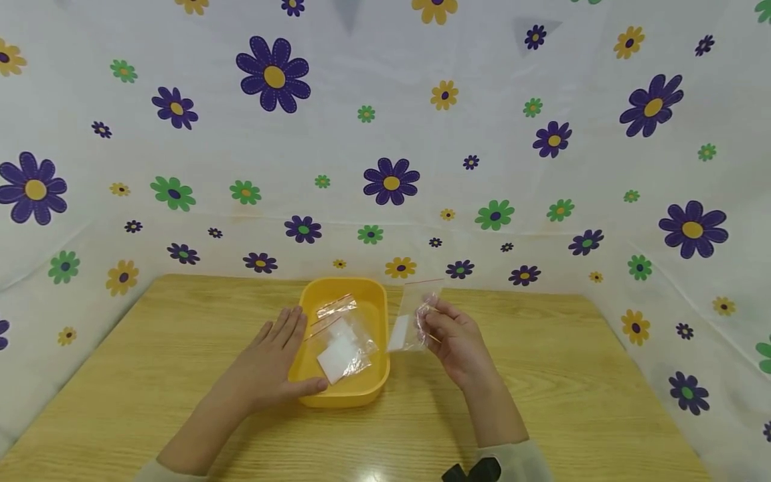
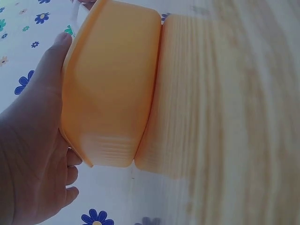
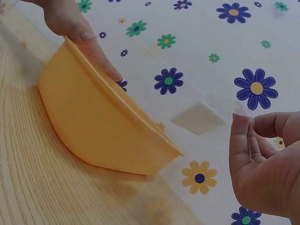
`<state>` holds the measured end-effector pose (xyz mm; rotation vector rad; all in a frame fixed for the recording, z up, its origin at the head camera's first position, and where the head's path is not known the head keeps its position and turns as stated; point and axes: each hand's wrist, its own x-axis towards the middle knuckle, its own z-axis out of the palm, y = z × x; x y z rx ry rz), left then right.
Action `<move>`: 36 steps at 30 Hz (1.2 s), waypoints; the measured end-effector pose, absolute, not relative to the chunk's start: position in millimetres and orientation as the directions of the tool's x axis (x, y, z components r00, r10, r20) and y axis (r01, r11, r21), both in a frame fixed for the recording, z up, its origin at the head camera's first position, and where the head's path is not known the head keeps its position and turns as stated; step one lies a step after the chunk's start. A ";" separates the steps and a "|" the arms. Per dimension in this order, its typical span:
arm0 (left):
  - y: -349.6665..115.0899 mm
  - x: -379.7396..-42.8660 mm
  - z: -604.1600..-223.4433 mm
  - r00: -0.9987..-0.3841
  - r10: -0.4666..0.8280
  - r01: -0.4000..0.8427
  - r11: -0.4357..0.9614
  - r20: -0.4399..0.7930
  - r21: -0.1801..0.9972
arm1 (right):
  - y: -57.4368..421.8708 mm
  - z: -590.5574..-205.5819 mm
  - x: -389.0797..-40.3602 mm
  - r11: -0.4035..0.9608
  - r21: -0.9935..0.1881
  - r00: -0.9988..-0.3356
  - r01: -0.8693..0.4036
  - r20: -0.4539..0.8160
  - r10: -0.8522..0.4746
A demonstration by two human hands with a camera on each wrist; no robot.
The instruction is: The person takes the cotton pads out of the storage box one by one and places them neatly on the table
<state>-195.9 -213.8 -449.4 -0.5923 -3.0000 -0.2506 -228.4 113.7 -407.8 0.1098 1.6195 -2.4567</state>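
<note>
A yellow plastic basin [image 1: 343, 400] stands on the table. Inside it lie several clear zip bags [image 1: 361, 328], at least one with a white square piece [image 1: 338, 358] in it. My left hand [image 1: 271, 371] rests on the basin's left rim, fingers stretched along it and the thumb over the near corner. Just right of the basin, my right hand [image 1: 460, 341] pinches a clear zip bag [image 1: 415, 298] between thumb and fingers, above the table. A white square piece [image 3: 199, 118] shows through this bag's lower part. In the left wrist view the basin's outer wall [image 2: 112, 79] hides the bags.
The table [image 1: 572, 381] has a light wood-grain top. A white cloth [image 1: 337, 147] with purple, green and yellow flowers surrounds its back and sides. A dark object [image 1: 472, 470] sits by the right sleeve.
</note>
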 end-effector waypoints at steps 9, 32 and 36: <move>-210.6 -193.9 -445.4 -0.918 0.382 0.395 0.903 0.106 0.170 | 116.5 -407.1 -229.8 -0.397 -0.895 -0.978 0.203 -0.167 -0.125; -204.2 -189.0 -443.4 -0.928 0.366 0.373 0.906 0.071 0.199 | 126.9 -413.4 -236.5 -0.416 -0.885 -0.978 0.211 -0.186 -0.099; -203.9 -188.1 -442.8 -0.926 0.371 0.379 0.903 0.077 0.202 | 127.3 -412.7 -236.8 -0.411 -0.886 -0.977 0.212 -0.195 -0.085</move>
